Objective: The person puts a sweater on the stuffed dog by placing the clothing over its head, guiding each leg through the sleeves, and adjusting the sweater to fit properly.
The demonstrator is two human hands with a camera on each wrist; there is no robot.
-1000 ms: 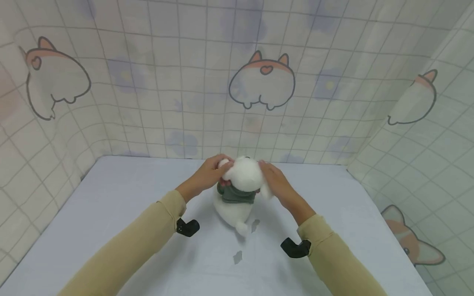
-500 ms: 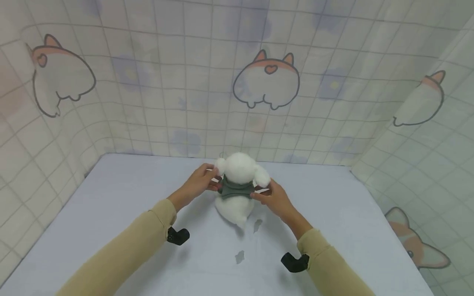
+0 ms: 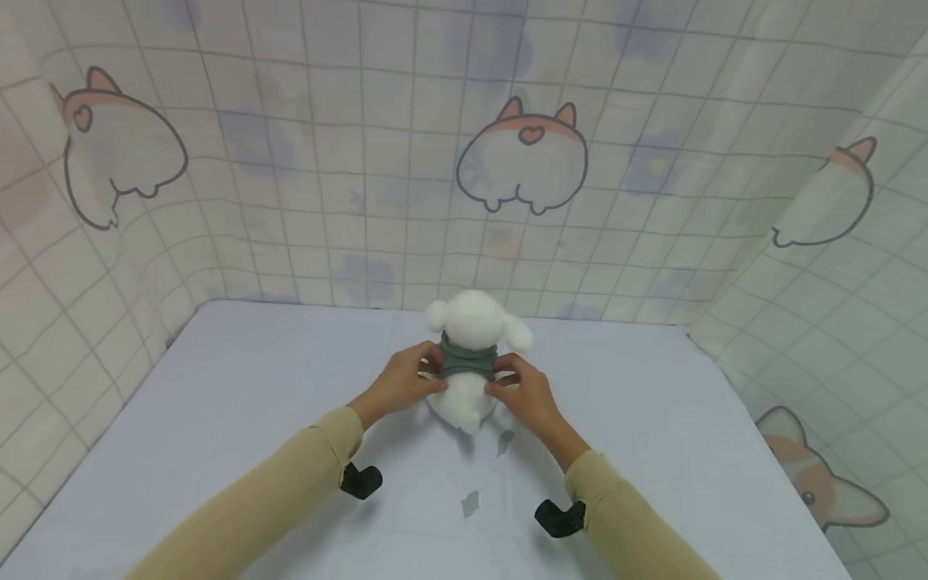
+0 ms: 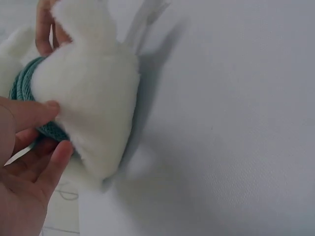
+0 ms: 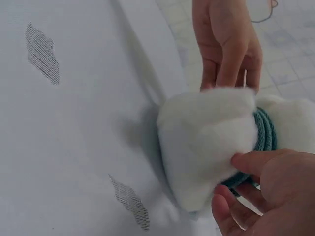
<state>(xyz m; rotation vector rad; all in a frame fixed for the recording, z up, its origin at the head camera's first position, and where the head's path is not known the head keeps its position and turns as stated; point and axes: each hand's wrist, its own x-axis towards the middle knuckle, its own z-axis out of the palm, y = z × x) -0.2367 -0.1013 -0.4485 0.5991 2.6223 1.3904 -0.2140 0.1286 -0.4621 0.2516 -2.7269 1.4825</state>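
Observation:
A white plush toy (image 3: 473, 322) with floppy ears sits upright near the table's back edge, its back toward me. It wears a green knitted sweater (image 3: 467, 362) round its middle. My left hand (image 3: 408, 379) grips its left side, thumb on the white fur below the hem and fingers at the knit. On the opposite side, my right hand (image 3: 528, 396) holds it the same way. In the left wrist view, the left thumb presses the fur beside the sweater (image 4: 24, 81). The right wrist view shows the right thumb against the plush body (image 5: 206, 142). The toy's front is hidden.
The white table (image 3: 268, 387) has two small grey patches (image 3: 470, 504) in front of the toy. A fabric curtain (image 3: 406, 145) with a grid and corgi prints hangs behind and at both sides. Black wrist devices (image 3: 361, 481) sit at both cuffs.
Both hands have moved down from the toy's head and ears to the sweater's lower edge. The toy's head has become upright, and the ears now hang free.

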